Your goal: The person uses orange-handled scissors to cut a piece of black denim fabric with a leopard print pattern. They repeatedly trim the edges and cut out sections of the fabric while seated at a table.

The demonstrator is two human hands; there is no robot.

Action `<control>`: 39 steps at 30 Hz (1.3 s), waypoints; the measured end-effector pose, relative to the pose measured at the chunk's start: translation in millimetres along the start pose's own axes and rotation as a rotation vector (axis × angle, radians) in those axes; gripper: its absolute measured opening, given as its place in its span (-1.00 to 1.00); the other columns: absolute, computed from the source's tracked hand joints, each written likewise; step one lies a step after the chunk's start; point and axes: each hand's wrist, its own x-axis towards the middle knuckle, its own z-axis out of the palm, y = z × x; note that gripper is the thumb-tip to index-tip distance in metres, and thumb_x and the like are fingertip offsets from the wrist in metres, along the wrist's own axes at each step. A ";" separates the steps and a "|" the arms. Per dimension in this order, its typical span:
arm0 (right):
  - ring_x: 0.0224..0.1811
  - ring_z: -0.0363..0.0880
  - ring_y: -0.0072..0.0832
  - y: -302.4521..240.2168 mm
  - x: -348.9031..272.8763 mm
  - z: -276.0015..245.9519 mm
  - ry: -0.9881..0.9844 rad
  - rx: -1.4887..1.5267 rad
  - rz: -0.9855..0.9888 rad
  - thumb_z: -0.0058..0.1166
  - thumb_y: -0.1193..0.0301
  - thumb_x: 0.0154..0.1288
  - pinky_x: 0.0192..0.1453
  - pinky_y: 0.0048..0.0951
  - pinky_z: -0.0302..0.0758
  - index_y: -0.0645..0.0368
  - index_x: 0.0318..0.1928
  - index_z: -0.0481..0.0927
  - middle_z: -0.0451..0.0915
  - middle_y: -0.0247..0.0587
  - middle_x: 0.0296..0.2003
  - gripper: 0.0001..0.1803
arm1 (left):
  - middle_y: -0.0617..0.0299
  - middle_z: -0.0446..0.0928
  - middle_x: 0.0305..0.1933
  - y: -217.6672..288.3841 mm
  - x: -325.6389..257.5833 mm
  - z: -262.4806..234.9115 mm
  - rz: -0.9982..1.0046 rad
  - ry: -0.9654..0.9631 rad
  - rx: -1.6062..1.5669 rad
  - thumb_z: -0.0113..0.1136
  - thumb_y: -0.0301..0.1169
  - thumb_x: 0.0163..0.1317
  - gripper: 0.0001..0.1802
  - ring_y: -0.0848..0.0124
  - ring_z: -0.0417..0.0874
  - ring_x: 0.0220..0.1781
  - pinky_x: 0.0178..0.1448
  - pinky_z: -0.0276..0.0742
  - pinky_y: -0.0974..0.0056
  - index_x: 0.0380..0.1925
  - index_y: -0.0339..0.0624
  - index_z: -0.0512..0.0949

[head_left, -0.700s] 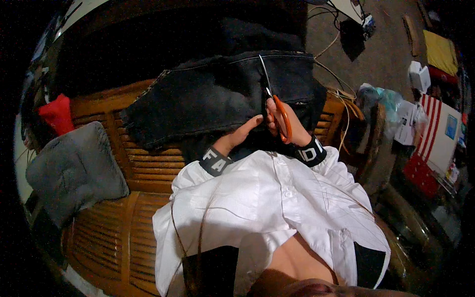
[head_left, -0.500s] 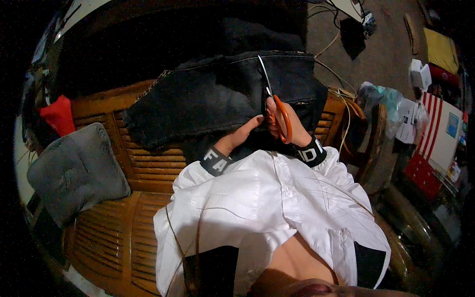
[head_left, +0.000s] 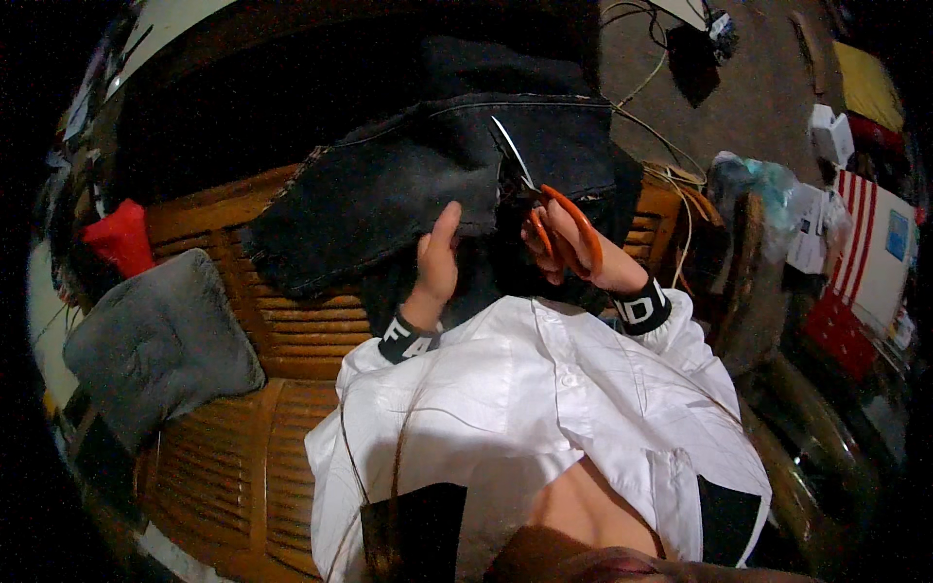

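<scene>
- The right hand (head_left: 573,255) is closed around the orange handles of a pair of scissors (head_left: 544,209), fingers through the loops.
- The scissors' pale metal blades point up and slightly left, away from the person, and lie against the dark denim garment (head_left: 418,189); whether the blades are parted or closed is hard to tell in the dim light.
- The dark denim garment is spread across the slatted wooden bench (head_left: 292,330), with a stitched hem running along its far edge and a frayed corner hanging toward the left.
- The left hand (head_left: 437,262) rests on the near edge of the garment just left of the scissors, fingers curled against the cloth and the thumb stretched upward; it presses on the fabric rather than clamping anything.
- Both forearms come up from the lower edge in white sleeves (head_left: 544,389) that end in black ribbed cuffs with white lettering.
- The two hands sit near each other, with a strip of dark fabric between them.
- A grey cushion (head_left: 155,350) lies on the bench well to the left of the garment, and a red object (head_left: 121,238) sits just beyond it.
- Pale cables (head_left: 661,146) run across the floor past the far right corner of the garment.
- On the right stands a cluttered heap with a bluish plastic bag (head_left: 753,185) and a red-and-white striped package (head_left: 860,253).
</scene>
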 end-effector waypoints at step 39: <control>-0.58 0.21 -0.68 15.9 14.7 1.4 0.052 0.187 0.051 -0.34 -0.21 0.33 -0.50 -0.57 0.28 0.04 -0.18 0.35 0.26 -0.49 -0.48 -0.44 | 0.02 0.40 -0.12 27.3 65.4 42.6 0.882 0.112 1.644 0.26 -0.47 -0.12 -0.77 0.01 0.37 0.07 0.38 0.08 -0.13 -0.39 -0.26 0.55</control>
